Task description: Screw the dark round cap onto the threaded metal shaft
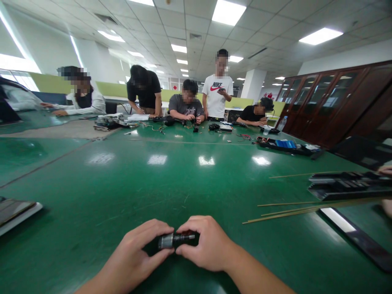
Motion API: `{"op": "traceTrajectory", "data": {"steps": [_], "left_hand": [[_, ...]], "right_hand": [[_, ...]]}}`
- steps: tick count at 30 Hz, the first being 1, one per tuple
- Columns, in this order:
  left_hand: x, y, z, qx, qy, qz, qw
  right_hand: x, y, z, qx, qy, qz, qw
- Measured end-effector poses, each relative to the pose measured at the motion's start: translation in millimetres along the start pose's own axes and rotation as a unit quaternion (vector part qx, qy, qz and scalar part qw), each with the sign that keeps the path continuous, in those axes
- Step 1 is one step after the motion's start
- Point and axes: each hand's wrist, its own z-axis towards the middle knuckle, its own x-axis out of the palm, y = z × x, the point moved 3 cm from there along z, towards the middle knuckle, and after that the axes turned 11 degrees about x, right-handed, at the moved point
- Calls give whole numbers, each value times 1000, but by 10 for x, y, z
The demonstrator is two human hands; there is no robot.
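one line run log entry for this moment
left hand: grips small dark cylinder | right hand: grips its other end | surface: green table | nearby: thin sticks

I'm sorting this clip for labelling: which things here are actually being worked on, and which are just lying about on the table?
In hand:
- small dark cylindrical part, gripped by the left hand and right hand

Lying about:
- thin wooden sticks
- black tray at right
- flat board at left edge
- blue box far across the green table

Black cylinder [176,240] partly hidden by hands [171,249]
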Motion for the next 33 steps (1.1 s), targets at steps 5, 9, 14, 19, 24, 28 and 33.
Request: {"op": "traceTrajectory", "data": {"steps": [5, 9, 14, 19, 24, 28, 33], "left_hand": [[-3, -14, 11, -6, -4, 5, 1000], [-10, -37, 27, 1, 5, 2, 1000], [-14, -33, 21, -6, 17, 6, 1000], [-9, -19, 10, -6, 18, 12, 1000], [1, -9, -2, -10, 27, 8, 1000], [5, 0, -9, -8, 29, 8, 1000], [3, 1, -3, -4, 24, 20, 1000]], "right_hand": [[15, 22, -12, -1, 4, -18, 1000], [8, 49, -23, -10, 8, -20, 1000], [2, 45, -31, -12, 4, -20, 1000], [3, 32, -40, -21, 1, -39, 999], [-6, 33, -43, -24, 3, -48, 999], [-9, 33, -44, -28, -1, -49, 998], [0, 17, -43, -33, -8, -57, 998]]}}
